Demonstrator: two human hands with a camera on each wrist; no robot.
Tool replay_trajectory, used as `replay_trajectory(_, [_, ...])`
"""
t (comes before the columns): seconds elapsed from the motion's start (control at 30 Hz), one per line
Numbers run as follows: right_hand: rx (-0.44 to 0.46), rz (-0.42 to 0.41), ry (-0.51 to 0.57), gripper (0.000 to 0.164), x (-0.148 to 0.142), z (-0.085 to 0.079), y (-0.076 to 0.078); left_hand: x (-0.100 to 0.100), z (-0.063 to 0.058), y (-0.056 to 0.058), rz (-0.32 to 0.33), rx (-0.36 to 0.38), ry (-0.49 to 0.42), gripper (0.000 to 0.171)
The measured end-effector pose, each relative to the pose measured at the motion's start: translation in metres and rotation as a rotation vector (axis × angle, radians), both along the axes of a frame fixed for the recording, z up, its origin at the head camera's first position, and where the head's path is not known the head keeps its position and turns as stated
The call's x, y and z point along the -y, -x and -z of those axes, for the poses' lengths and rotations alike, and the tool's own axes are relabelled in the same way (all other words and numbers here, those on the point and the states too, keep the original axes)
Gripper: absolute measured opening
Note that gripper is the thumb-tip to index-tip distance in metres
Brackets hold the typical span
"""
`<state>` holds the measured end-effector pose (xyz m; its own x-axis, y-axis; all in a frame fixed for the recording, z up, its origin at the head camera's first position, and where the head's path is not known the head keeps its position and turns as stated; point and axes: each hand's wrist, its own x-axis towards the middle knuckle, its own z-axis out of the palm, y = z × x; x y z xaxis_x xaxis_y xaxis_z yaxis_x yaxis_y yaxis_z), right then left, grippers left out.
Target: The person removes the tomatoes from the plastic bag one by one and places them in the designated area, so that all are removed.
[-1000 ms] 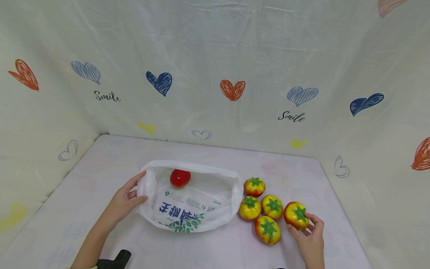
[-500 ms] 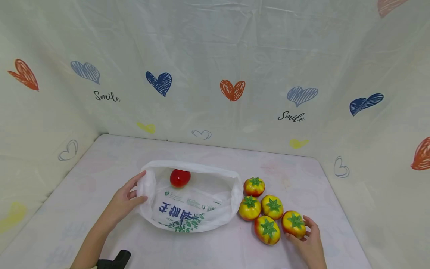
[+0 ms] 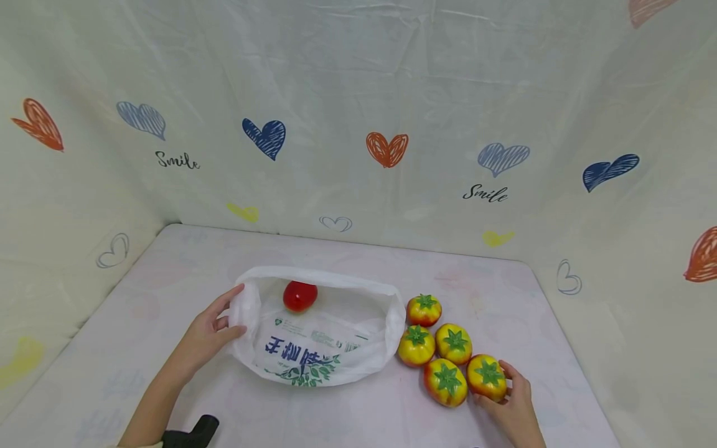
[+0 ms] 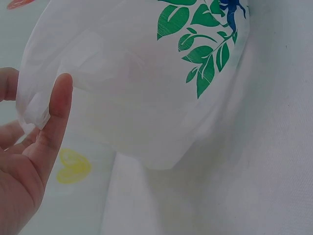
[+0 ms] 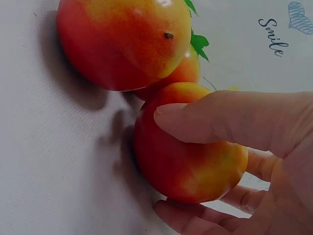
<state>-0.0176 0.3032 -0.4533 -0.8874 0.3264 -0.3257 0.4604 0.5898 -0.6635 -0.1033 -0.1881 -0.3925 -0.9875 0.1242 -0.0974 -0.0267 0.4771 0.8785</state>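
Observation:
A white plastic bag with blue and green print lies on the table, its mouth wide. My left hand grips the bag's left edge; in the left wrist view the thumb lies on the near side of the film, fingers on the other. Inside the bag sits a red round fruit. My right hand holds a yellow-red persimmon with a green star-shaped calyx, close over the table. In the right wrist view, thumb and fingers go round that persimmon, beside a larger-looking persimmon.
Several more persimmons cluster right of the bag: a back one, one by the bag's edge, one in the middle and a front one. A white curtain with printed hearts surrounds the table.
My right hand has brought the held persimmon down and left, right up beside the front persimmon of the cluster. The left hand and the bag have kept their places.

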Motion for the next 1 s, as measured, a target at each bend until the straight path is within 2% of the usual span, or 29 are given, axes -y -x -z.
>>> replay_trajectory(0.5, [0.040,-0.007,0.028,0.098,0.001,-0.009,-0.001,-0.001,0.001,0.000,-0.003,-0.011,0.011,0.071])
replay_trajectory(0.77, [0.020,0.050,0.006,0.088,0.003,-0.017,-0.002,0.000,0.003,0.000,-0.005,-0.008,0.011,0.071])
replay_trajectory(0.87, [-0.043,0.089,-0.022,0.084,-0.003,-0.005,0.000,0.001,0.004,0.000,-0.004,-0.006,0.009,0.071])
replay_trajectory(1.0, [-0.139,0.172,-0.067,0.083,-0.022,0.036,0.007,0.000,0.004,-0.001,-0.005,-0.004,0.007,0.071])
